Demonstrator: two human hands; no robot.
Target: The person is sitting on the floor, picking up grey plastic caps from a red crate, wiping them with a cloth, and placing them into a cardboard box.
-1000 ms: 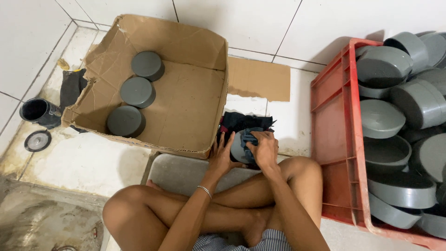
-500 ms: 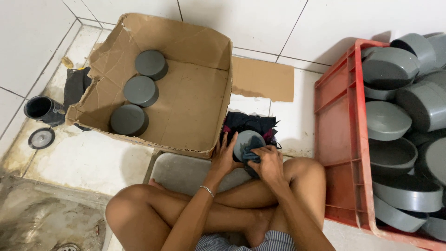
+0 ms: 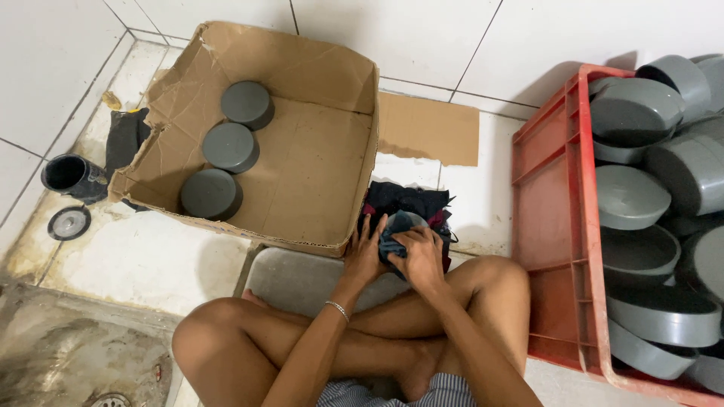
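Since the earlier frame the right hand (image 3: 421, 258) has slid over the top of the grey cap (image 3: 394, 230), now nearly hidden at frame centre. Both hands grasp it, the left hand (image 3: 365, 252) cupping its left side; neither is nearer. Dark rags (image 3: 403, 200) lie just above.

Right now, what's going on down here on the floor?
A person sits cross-legged on the tiled floor, both hands together over a grey cap wrapped in a dark cloth. The left hand steadies it from the side; the right hand presses the cloth onto it. Three grey caps sit in a row in the cardboard box ahead. A red crate on the right is piled with more caps.
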